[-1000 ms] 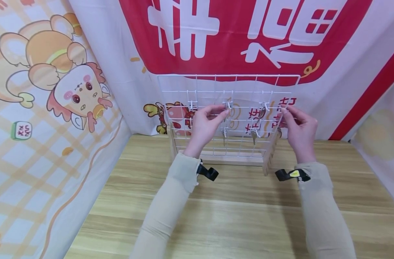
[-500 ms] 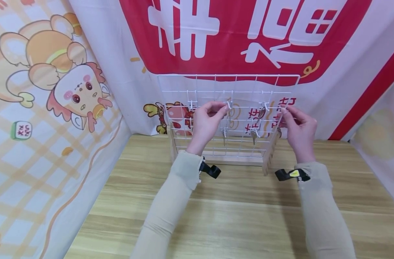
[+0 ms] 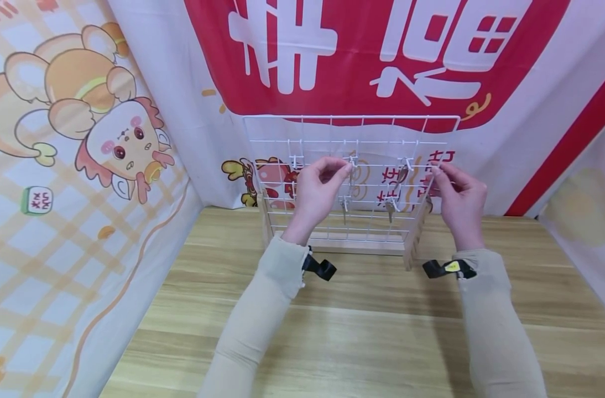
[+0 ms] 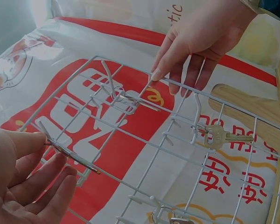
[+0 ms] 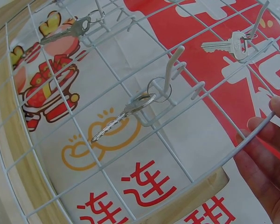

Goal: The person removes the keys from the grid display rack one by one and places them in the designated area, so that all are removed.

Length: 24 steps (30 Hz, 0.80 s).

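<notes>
A white wire grid (image 3: 377,116) stands upright in a wooden base, with keys hanging on its hooks. At the upper middle hook, my left hand (image 3: 316,190) (image 4: 32,182) pinches the ring end of a key (image 4: 74,157) between thumb and index finger, the other fingers loosely bent. My right hand (image 3: 459,204) (image 5: 266,158) grips the grid's right edge with thumb and fingertips. Other keys (image 4: 216,137) (image 5: 126,114) hang by small rings; two lower ones (image 3: 344,213) (image 3: 390,210) show below my hands in the head view.
The wooden tabletop (image 3: 362,331) extends in front of the grid. Behind it hangs a white cloth with a red printed panel (image 3: 352,72), and a patterned cloth (image 3: 34,237) covers the left side. A black strap (image 3: 319,268) juts from the left cuff.
My left hand has shifted slightly at the upper middle hook, and the key below its fingertips now hangs more plainly in view. My right hand has stayed on the grid's edge.
</notes>
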Available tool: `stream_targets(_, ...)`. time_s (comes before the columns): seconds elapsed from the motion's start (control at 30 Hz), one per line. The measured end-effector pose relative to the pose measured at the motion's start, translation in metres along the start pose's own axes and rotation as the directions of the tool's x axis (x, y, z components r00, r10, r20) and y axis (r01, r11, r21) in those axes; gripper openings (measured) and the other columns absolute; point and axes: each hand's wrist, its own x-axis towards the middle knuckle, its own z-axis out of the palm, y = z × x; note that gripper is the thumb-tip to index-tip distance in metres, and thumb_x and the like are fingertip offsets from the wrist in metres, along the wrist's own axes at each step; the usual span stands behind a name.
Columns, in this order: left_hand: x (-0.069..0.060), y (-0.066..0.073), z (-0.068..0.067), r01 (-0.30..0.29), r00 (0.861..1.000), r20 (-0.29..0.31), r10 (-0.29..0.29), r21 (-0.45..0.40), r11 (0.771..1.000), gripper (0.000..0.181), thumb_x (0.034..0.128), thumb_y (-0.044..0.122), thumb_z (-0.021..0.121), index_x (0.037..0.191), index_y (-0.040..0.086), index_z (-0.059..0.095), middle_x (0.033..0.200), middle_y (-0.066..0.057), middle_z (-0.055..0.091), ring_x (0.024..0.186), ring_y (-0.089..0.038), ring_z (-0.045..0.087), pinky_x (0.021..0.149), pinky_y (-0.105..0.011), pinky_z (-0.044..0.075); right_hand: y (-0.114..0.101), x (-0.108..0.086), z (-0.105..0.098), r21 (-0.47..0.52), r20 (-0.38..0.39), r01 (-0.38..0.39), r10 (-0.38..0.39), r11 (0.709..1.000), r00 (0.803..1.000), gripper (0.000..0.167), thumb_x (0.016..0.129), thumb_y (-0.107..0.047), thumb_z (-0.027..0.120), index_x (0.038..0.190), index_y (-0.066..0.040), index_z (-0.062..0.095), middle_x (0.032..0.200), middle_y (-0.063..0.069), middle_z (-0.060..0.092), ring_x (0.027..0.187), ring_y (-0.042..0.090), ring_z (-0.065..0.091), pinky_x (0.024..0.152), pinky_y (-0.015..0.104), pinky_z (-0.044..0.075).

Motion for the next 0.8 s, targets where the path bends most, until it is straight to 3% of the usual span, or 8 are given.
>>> stream_targets(0.23, -0.009, 0.005, -0.006, -0.044, 0.999, 0.011, 0.045, -0.054, 0.998, 0.014, 0.097, 0.022, 0.073, 0.106, 0.013, 0.075, 0.101, 0.004, 0.071, 0.095, -0.013, 0.065, 0.087, -0.028, 0.055, 0.0, -0.001, 0.0, 0.006, -0.002, -0.002, 0.002, 1.0, 1.0, 0.034, 0.098, -0.035, 0.068, 0.128, -0.022, 0.072, 0.118, 0.006, 0.073, 0.096, 0.017, 0.068, 0.082, 0.019, 0.055)
stream_targets(0.7, -0.028, 0.007, -0.023, -0.116, 0.993, -0.014, 0.115, -0.104, 0.988, 0.012, 0.0949, 0.016, 0.076, 0.102, 0.007, 0.075, 0.097, -0.001, 0.073, 0.087, -0.019, 0.067, 0.075, -0.031, 0.057, 0.001, -0.001, -0.001, 0.026, 0.019, -0.005, 0.005, 1.0, 1.0, 0.038, 0.096, -0.04, 0.068, 0.13, -0.024, 0.071, 0.12, 0.007, 0.072, 0.098, 0.017, 0.069, 0.082, 0.016, 0.054)
stream_targets(0.8, -0.035, 0.003, -0.03, -0.102, 0.995, -0.004, 0.102, -0.094, 0.99, 0.013, 0.0948, 0.017, 0.076, 0.102, 0.006, 0.075, 0.097, -0.001, 0.073, 0.086, -0.02, 0.067, 0.074, -0.031, 0.058, 0.0, -0.002, -0.001, 0.027, 0.017, -0.001, 0.001, 1.0, 1.0, 0.037, 0.096, -0.039, 0.068, 0.13, -0.024, 0.071, 0.12, 0.008, 0.072, 0.098, 0.017, 0.069, 0.082, 0.017, 0.055)
